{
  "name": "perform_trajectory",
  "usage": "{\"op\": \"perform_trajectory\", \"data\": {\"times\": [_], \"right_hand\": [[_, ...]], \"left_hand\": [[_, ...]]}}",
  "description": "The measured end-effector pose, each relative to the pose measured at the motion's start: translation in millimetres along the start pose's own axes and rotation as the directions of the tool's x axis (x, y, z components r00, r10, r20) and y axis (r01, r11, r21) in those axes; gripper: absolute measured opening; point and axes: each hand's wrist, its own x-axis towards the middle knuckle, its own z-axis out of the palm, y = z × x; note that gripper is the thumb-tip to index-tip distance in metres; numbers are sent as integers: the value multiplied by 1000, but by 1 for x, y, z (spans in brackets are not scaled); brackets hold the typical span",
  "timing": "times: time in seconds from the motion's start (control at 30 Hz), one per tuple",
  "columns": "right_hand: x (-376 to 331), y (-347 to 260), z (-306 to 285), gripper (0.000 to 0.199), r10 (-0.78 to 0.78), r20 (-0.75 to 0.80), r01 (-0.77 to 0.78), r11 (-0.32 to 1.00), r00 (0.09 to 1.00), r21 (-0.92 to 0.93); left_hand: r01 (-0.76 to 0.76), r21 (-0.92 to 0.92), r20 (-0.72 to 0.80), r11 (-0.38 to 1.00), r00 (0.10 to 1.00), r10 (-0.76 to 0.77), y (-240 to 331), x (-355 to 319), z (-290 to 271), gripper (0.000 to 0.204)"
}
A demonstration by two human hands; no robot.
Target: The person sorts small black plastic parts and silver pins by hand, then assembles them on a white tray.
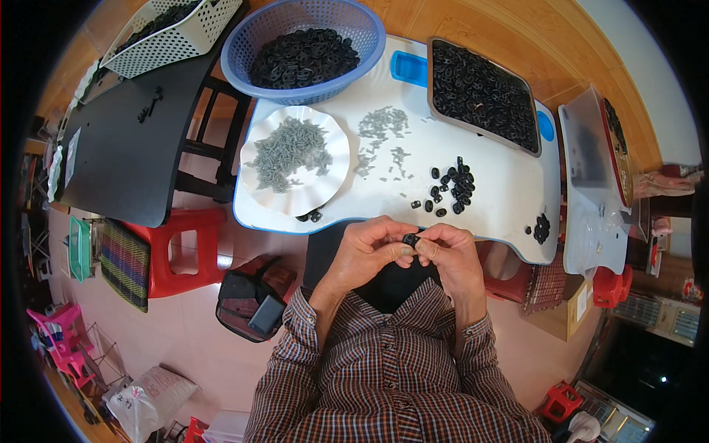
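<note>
Both hands meet just below the front edge of the white lap table (502,199). My left hand (365,247) and my right hand (450,251) pinch one small black plastic piece (410,238) between their fingertips. A loose pile of the same black pieces (454,188) lies on the table beyond my right hand. A white scalloped plate (332,140) holds several small grey parts (289,153), and more grey parts (380,136) are scattered beside it.
A blue round basket (365,29) of black pieces and a rectangular tray (484,92) of black pieces stand at the table's far side. A black table (133,148) with a white perforated basket (173,44) is to the left, with a red stool (181,251) and a dark bag (251,299) below.
</note>
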Motion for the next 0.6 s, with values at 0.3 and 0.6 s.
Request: {"op": "perform_trajectory", "data": {"times": [0.3, 0.6], "right_hand": [[2, 4, 2, 10, 5, 18, -6, 997, 1000, 82], [0, 11, 1, 10, 10, 38, -16, 987, 999, 158]], "left_hand": [[32, -95, 18, 995, 999, -30, 2, -3, 1, 25], [86, -107, 44, 991, 996, -82, 11, -3, 2, 23]]}}
